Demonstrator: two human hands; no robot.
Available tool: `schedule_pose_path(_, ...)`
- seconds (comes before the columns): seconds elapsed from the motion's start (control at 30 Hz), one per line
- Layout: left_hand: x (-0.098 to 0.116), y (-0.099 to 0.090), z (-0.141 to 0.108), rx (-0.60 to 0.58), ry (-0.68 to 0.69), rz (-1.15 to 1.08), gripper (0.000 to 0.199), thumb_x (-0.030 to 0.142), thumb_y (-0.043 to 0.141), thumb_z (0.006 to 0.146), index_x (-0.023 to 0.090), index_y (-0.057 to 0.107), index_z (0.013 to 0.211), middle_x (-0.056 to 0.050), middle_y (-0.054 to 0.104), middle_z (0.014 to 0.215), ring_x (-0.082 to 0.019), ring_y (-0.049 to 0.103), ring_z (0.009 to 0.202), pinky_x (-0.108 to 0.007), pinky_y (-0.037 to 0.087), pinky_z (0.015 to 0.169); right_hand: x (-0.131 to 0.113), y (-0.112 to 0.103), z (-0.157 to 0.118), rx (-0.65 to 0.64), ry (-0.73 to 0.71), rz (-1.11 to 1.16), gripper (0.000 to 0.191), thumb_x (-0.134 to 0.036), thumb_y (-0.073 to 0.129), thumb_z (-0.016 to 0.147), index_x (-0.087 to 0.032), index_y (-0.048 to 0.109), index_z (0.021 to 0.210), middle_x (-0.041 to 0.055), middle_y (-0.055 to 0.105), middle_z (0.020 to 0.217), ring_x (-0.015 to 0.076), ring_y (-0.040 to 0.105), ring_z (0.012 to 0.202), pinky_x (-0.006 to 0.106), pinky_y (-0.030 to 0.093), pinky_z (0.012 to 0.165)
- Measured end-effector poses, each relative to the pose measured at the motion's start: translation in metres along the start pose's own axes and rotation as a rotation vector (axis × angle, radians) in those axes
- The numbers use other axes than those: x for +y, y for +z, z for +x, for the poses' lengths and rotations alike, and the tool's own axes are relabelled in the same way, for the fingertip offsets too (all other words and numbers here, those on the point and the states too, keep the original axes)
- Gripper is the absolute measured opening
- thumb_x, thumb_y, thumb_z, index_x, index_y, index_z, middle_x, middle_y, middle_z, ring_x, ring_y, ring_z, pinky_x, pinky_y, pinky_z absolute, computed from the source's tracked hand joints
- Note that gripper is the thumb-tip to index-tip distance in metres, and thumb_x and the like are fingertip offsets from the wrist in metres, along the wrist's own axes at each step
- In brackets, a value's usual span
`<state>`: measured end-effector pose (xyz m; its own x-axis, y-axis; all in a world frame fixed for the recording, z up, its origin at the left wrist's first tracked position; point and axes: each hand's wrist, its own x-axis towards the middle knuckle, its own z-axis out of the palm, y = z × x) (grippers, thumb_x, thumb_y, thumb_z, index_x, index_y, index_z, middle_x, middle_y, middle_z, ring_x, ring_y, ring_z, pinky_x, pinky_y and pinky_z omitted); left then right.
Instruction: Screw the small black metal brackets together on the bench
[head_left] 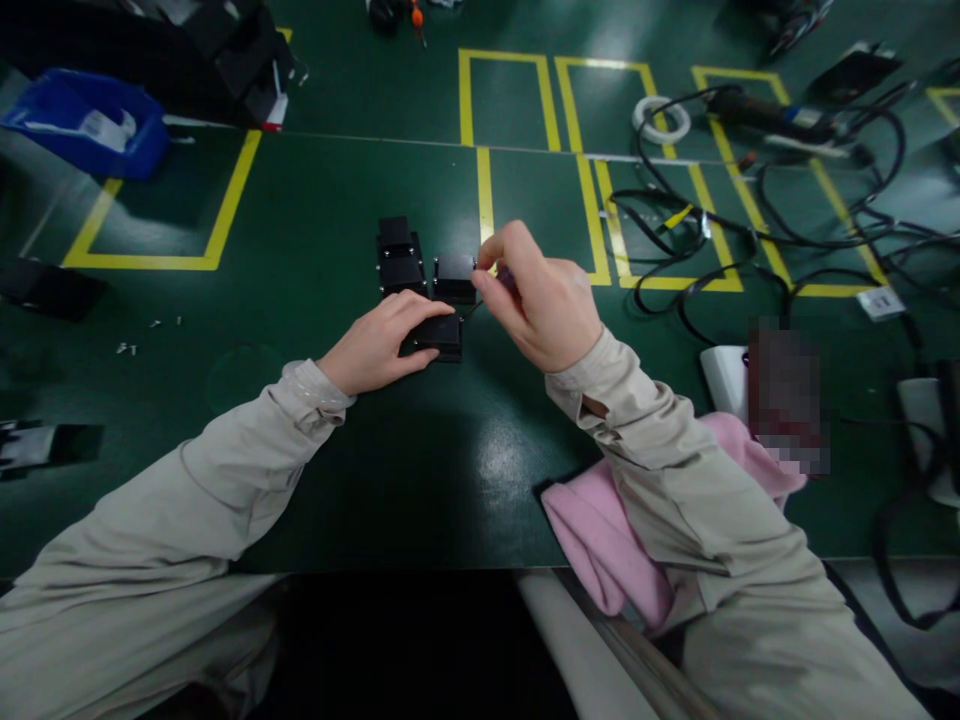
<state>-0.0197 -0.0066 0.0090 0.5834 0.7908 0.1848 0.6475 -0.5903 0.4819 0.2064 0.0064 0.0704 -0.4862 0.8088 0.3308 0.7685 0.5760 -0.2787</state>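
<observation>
My left hand [386, 340] grips a small black box [441, 335] on the green table, thumb along its near side and fingers over its top. My right hand [536, 290] is closed around a screwdriver [507, 280], its dark handle mostly hidden in the fingers. The thin shaft slants down to the right end of the held box, by a small silver screw. Just behind stands another black box [454, 275] with screws at its sides. To its left, more black boxes [400, 262] sit close together, partly covered by my left fingers.
Loose screws [127, 348] lie at the left. A blue bin [94, 120] stands at the far left. Black cables [757, 230] and a white tape roll [660, 120] occupy the right side. Pink cloth [607, 540] hangs over the front edge under my right forearm.
</observation>
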Motion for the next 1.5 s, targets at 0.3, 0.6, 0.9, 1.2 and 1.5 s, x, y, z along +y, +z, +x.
schedule_pose_path(0.3,-0.0006,0.0011,-0.0003,0.013,0.009,0.004,0.046,0.034,0.056,0.092,0.017,0.054,0.135,-0.011,0.059,0.124,-0.027,0.057,0.118,-0.042,0.047,0.103,-0.0003,-0.0005,-0.0005,0.012,0.009,0.009,0.039,-0.036,0.026,0.102,-0.017,0.055,0.118,0.0023,0.066,0.084,0.0124,0.062,0.067,0.026,0.040,0.067)
schedule_pose_path(0.6,-0.0004,0.0015,0.0001,0.023,0.018,-0.004,0.046,0.034,0.056,0.092,0.016,0.055,0.134,-0.011,0.060,0.124,-0.027,0.057,0.117,-0.042,0.047,0.103,0.0011,0.0017,-0.0002,0.039,0.004,-0.029,0.043,-0.038,0.022,0.103,-0.017,0.057,0.117,0.0024,0.066,0.083,0.0128,0.063,0.066,0.026,0.040,0.066)
schedule_pose_path(0.9,-0.0007,0.0016,-0.0004,0.022,0.014,0.006,0.046,0.033,0.057,0.092,0.016,0.054,0.134,-0.011,0.059,0.124,-0.028,0.057,0.118,-0.044,0.047,0.103,-0.0016,-0.0001,0.0001,-0.013,0.042,-0.047,0.046,-0.045,0.022,0.103,-0.018,0.056,0.114,0.0017,0.063,0.077,0.0140,0.062,0.066,0.027,0.041,0.067)
schedule_pose_path(1.2,-0.0002,0.0020,-0.0004,0.024,0.010,0.000,0.045,0.034,0.056,0.092,0.017,0.054,0.134,-0.011,0.059,0.124,-0.027,0.056,0.118,-0.043,0.047,0.103,0.0022,0.0021,-0.0010,0.032,-0.003,-0.011,0.046,-0.051,0.025,0.102,-0.018,0.056,0.111,0.0029,0.064,0.082,0.0144,0.065,0.070,0.027,0.042,0.066)
schedule_pose_path(1.5,0.0003,0.0018,0.0001,0.014,0.000,0.005,0.046,0.033,0.056,0.092,0.017,0.054,0.135,-0.011,0.060,0.125,-0.027,0.056,0.118,-0.044,0.046,0.104,0.0033,0.0035,-0.0002,0.051,0.003,0.017,0.037,-0.041,0.028,0.102,-0.018,0.054,0.116,0.0027,0.065,0.086,0.0127,0.064,0.071,0.025,0.042,0.067)
